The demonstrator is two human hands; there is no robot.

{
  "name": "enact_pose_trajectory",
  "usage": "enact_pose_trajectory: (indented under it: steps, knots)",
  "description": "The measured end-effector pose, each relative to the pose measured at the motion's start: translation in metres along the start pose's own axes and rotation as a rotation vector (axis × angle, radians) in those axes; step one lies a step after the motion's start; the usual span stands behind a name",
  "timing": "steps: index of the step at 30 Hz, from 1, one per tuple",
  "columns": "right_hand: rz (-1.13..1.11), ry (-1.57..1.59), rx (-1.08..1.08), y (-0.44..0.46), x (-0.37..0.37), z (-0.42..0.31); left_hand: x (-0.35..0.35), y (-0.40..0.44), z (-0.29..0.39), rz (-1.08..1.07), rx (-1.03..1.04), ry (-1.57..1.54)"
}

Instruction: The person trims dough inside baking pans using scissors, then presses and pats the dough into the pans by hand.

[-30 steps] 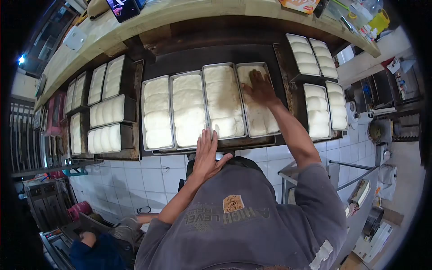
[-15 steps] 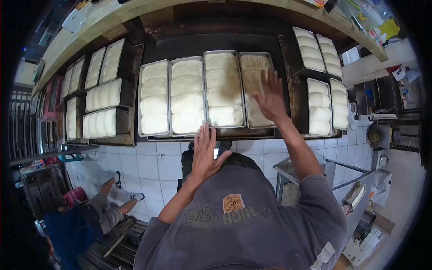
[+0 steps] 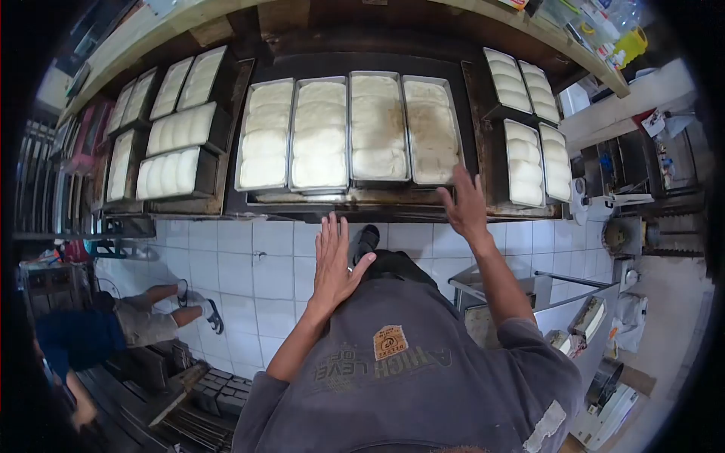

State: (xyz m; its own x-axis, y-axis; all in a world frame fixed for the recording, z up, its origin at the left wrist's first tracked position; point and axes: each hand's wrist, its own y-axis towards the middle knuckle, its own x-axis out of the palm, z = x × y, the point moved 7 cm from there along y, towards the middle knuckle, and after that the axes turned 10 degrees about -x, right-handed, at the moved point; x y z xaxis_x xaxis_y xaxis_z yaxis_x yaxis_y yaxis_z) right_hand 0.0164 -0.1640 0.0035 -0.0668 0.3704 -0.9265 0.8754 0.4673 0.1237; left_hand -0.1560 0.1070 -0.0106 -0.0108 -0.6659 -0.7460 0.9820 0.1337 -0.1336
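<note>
Long loaf tins of pale, puffed dough stand in a row in front of me: a far-left tin (image 3: 265, 136), a tin beside it (image 3: 320, 136), a third tin (image 3: 378, 128) and a right-hand tin (image 3: 431, 132). The dough in the right-hand tin looks browner, with a brownish patch on the third. My right hand (image 3: 467, 205), fingers apart and holding nothing, is nearest the front end of the right-hand tin. Below the tray's front edge, my left hand (image 3: 334, 260) is spread and empty. Whether either hand touches anything cannot be made out.
More dough-filled tins stand at the left (image 3: 181, 127) and right (image 3: 522, 162) on dark trays. A wooden shelf edge (image 3: 302, 9) runs above. A metal cart (image 3: 491, 302) is by my right arm. Another person (image 3: 113, 332) is at the lower left, near stacked dark metal pieces (image 3: 219, 392).
My right hand has come back from over the right-hand tin toward its front end. My left hand has shifted slightly down and left, away from the tins. The whole view has shifted.
</note>
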Motion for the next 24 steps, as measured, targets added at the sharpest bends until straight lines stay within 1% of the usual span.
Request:
enact_pose_trajectory:
  steps: [1,3,4,6,7,11,12,14,16,18,19,21,22,24]
  knots:
    - [-0.102,-0.044,0.018,-0.004,0.008,-0.002,0.002,-0.009,-0.001,0.012,-0.004,-0.014]
    - [-0.016,-0.207,-0.186,-0.001,0.027,0.008,0.012,-0.038,-0.007,0.031,-0.020,-0.031]
    - [-0.017,-0.207,-0.187,-0.001,0.023,0.012,0.019,-0.055,-0.012,0.034,-0.032,-0.040]
    - [0.236,0.182,-0.083,-0.001,-0.007,0.021,0.028,-0.080,-0.018,0.047,-0.050,-0.055]
    - [0.224,0.184,-0.077,-0.015,-0.010,0.016,0.033,-0.098,-0.016,0.036,-0.059,-0.057]
    - [0.336,0.477,0.228,-0.032,-0.028,0.027,0.043,-0.115,0.001,0.054,-0.015,-0.110]
    - [0.299,0.468,0.194,-0.040,-0.025,0.020,0.041,-0.113,0.014,0.025,-0.004,-0.106]
    - [0.262,0.455,0.156,-0.063,-0.015,0.011,0.044,-0.095,0.037,-0.001,0.009,-0.105]
    - [0.228,0.639,0.192,-0.087,0.007,0.011,0.049,-0.070,0.062,0.065,0.151,-0.105]
    - [0.193,0.557,0.183,-0.110,0.009,0.012,0.056,-0.037,0.087,0.126,0.265,-0.094]
    - [0.200,0.564,0.190,-0.125,0.011,0.016,0.059,-0.021,0.100,0.120,0.270,-0.086]
    - [0.210,0.631,0.242,-0.148,0.013,0.030,0.065,0.017,0.132,0.141,0.362,0.041]
    - [0.223,0.617,0.255,-0.159,0.006,0.036,0.069,0.036,0.141,0.133,0.370,0.047]
    - [0.237,0.610,0.269,-0.179,-0.004,0.048,0.092,0.070,0.162,0.052,0.581,0.252]
